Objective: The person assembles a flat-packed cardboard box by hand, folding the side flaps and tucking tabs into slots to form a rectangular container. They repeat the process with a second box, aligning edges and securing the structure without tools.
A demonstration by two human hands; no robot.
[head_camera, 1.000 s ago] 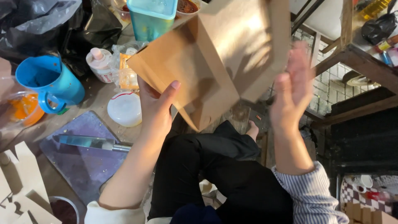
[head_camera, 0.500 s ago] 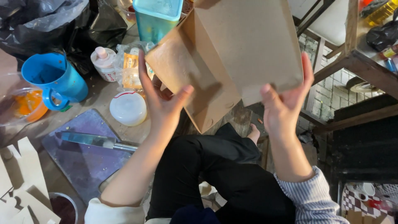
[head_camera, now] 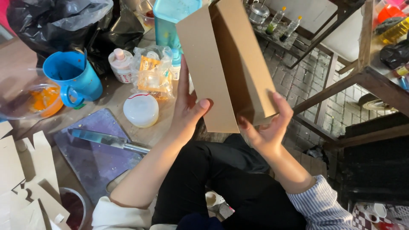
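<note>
I hold a brown cardboard box (head_camera: 226, 64) between both hands; a clear plastic bag (head_camera: 151, 74) of orange packets lies just left.

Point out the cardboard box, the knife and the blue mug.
cardboard box (head_camera: 213, 72): head view, on its broad front panel.
knife (head_camera: 100, 138): head view, on the middle of the blade.
blue mug (head_camera: 79, 79): head view, on its outer wall below the rim.

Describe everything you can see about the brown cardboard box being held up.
The cardboard box is plain brown, thin card, unprinted, with sharp folded edges and flat panels. It is held tilted in the air above the person's lap. The left hand grips its near panel, thumb on the front; the right hand supports its lower corner.
</note>
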